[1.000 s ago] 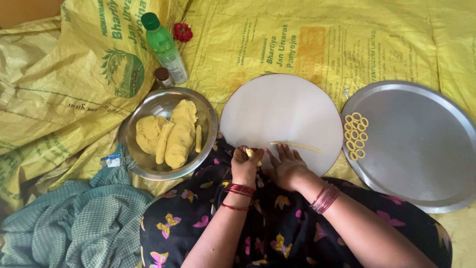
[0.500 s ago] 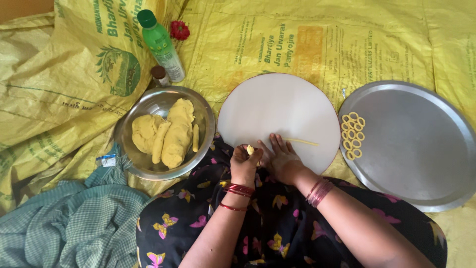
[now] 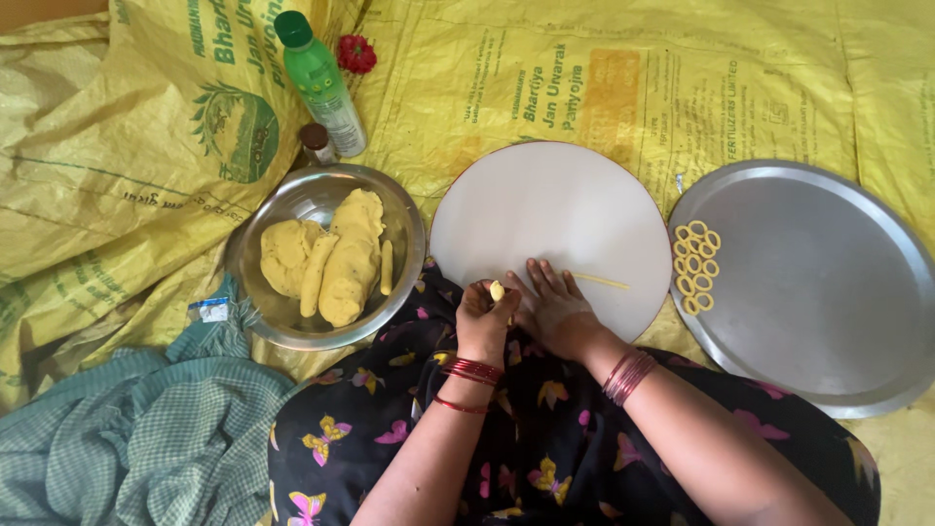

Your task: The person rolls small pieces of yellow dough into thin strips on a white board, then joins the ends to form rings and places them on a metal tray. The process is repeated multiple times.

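My left hand [image 3: 484, 321] is closed around a small lump of yellow dough [image 3: 497, 290] that pokes out above the fist, at the near edge of a round white board [image 3: 545, 205]. My right hand [image 3: 552, 305] lies flat on the board, fingers spread, over the end of a thin rolled dough strand [image 3: 601, 281] that stretches to the right. A steel bowl [image 3: 292, 331] on the left holds large pieces of yellow dough [image 3: 341, 255]. A big steel plate [image 3: 828, 292] on the right carries several small dough rings [image 3: 694, 266] at its left edge.
A green plastic bottle [image 3: 321, 83], a small brown-capped jar [image 3: 316, 142] and a red flower-like item [image 3: 356, 53] stand beyond the bowl. Yellow printed sacks [image 3: 779, 88] cover the floor. A green checked cloth [image 3: 127, 438] lies at the lower left, beside my dark patterned lap.
My right hand has slid slightly along the board over the dough strand; my left hand stays closed on its dough lump. The view shifted a little.
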